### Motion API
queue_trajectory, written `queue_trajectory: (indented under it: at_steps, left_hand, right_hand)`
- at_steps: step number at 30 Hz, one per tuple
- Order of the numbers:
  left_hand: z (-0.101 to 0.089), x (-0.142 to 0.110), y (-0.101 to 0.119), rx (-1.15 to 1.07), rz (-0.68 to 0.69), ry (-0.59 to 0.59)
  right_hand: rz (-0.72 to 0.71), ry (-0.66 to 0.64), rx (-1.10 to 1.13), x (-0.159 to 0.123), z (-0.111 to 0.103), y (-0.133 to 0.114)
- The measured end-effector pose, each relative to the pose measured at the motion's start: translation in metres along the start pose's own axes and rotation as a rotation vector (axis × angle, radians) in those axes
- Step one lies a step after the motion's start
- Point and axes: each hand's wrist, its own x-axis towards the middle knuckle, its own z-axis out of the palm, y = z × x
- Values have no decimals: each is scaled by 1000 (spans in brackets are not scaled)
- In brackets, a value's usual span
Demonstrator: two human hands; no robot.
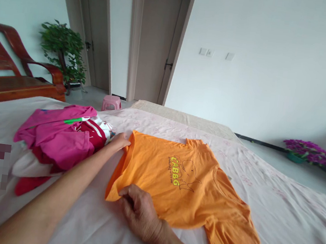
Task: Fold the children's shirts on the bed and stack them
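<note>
An orange T-shirt [151, 168] with a printed cartoon and yellow lettering lies spread on the bed, its hem toward the left and its neckline toward the right. At the far corner of the hem, my left hand [119, 142] has its fingers closed on the fabric. My right hand [140, 212] pinches the hem near its closer corner, thumb and fingers bent together. Between the two hands the hem edge stands slightly lifted, showing the shirt's inside. The near sleeve stretches toward the bottom right.
Left of my left forearm sits a heap of pink, red and white clothes [60, 137] on the pale sheet [84, 227]. Beyond the bed are a pink stool [112, 103], a wooden bench [39, 67], a potted plant [62, 48] and purple flowers [310, 151].
</note>
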Motion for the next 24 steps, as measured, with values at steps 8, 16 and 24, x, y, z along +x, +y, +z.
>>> queue_trajectory:
  at_steps: [8,16,24]
  left_hand:
    - [2,35,7,118,-20,6]
    - [6,46,16,104,71,51]
    - [2,63,20,-9,-8,114]
  right_hand:
    - [-77,-38,-31,0,-3,1]
    - [-165,-113,-103,1,-6,2]
    - [-212,-235,-289,3,-2,4]
